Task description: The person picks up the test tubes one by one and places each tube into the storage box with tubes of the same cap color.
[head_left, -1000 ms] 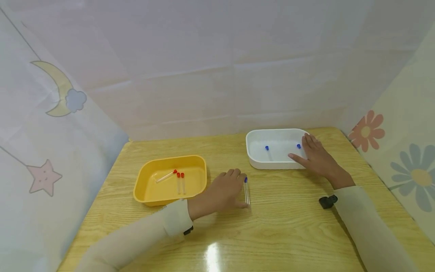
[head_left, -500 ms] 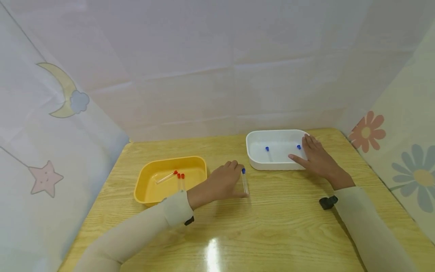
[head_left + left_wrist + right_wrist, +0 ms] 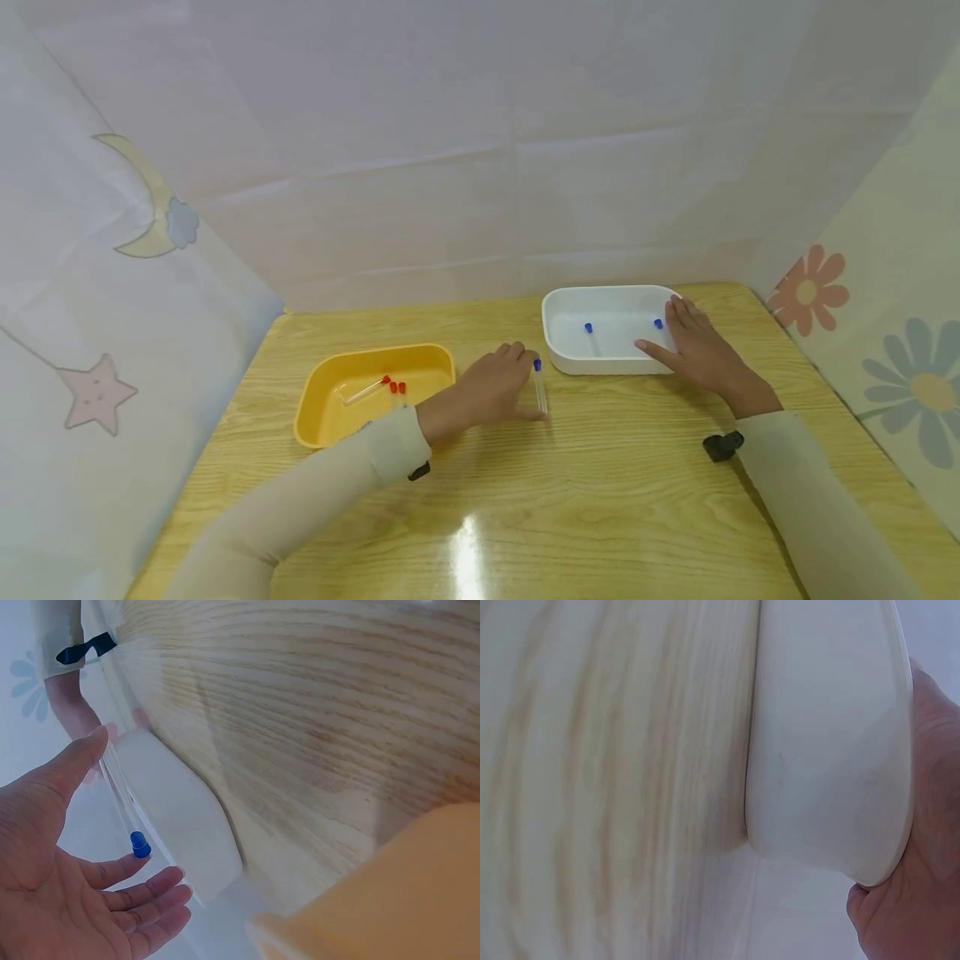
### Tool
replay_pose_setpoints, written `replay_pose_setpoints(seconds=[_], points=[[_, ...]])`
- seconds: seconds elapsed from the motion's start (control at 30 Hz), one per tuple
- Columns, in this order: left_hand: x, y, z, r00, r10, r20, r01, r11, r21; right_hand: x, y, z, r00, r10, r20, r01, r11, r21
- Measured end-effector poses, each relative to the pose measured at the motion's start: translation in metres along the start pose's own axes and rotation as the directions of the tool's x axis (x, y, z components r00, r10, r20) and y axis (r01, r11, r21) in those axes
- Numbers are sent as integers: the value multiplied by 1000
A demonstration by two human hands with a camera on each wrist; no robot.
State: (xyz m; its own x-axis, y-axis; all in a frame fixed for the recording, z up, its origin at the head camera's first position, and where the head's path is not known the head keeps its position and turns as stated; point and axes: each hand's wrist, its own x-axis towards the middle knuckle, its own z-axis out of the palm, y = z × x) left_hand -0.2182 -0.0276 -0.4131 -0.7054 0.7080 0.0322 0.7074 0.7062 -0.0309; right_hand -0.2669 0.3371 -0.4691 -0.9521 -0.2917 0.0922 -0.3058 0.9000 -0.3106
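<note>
My left hand (image 3: 498,387) pinches a clear test tube with a blue cap (image 3: 124,802) between thumb and index finger, one at each end. The tube is in the air between the two trays, its cap toward the back. The other left fingers are loosely spread. My right hand (image 3: 697,346) rests over the right end of a white tray (image 3: 600,365), thumb across the front rim and fingers along the side. Inside that tray lie two blue-capped tubes, with blue caps (image 3: 588,327) showing plainly. The right wrist view shows the tray's outer wall (image 3: 825,750) against the palm.
A yellow tray (image 3: 318,408) stands at the left of the wooden table (image 3: 600,500), partly behind my left forearm. It holds red-capped test tubes (image 3: 365,392). Cloth walls with printed flowers, a moon and a star enclose the table on the back and sides.
My left hand has moved back, away from me, with the blue-capped tube, lifting it from where it lay. The right hand stays at the white tray.
</note>
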Motion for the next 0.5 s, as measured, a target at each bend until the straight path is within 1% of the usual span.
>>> replay_pose_setpoints(seconds=[0.13, 0.5], points=[[5, -2, -2, 1000, 12, 8, -12, 1000, 12, -1, 0, -1, 1000, -3, -3, 3, 1000, -1], [22, -5, -9, 999, 39, -3, -39, 999, 29, 1, 1, 1, 1000, -7, -10, 7, 1000, 5]])
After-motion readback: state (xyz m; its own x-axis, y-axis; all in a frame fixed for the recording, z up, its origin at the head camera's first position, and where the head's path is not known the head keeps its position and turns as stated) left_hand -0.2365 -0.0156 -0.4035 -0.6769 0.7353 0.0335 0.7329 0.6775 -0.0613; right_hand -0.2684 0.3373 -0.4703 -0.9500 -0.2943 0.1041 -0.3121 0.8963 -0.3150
